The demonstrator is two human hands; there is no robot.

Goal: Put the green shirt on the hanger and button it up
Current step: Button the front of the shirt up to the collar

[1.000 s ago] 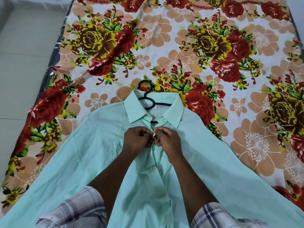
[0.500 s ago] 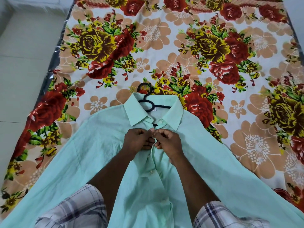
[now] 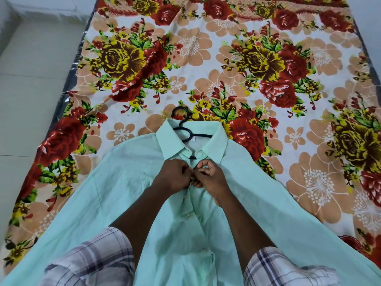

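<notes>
The green shirt [image 3: 237, 213] is spread front-up on a floral bedsheet [image 3: 206, 65], its sleeves cut off by the lower frame edges. A black hanger [image 3: 182, 129] sits inside the collar; only its hook and part of one arm are seen, the rest being hidden by fabric. The left hand [image 3: 172, 176] and right hand [image 3: 210, 178] are met at the placket just below the collar, fingers [image 3: 201, 174] curled tightly and pinched on the shirt's edges. The button being worked is concealed between them. Plaid sleeves [image 3: 92, 256] are seen at the bottom.
</notes>
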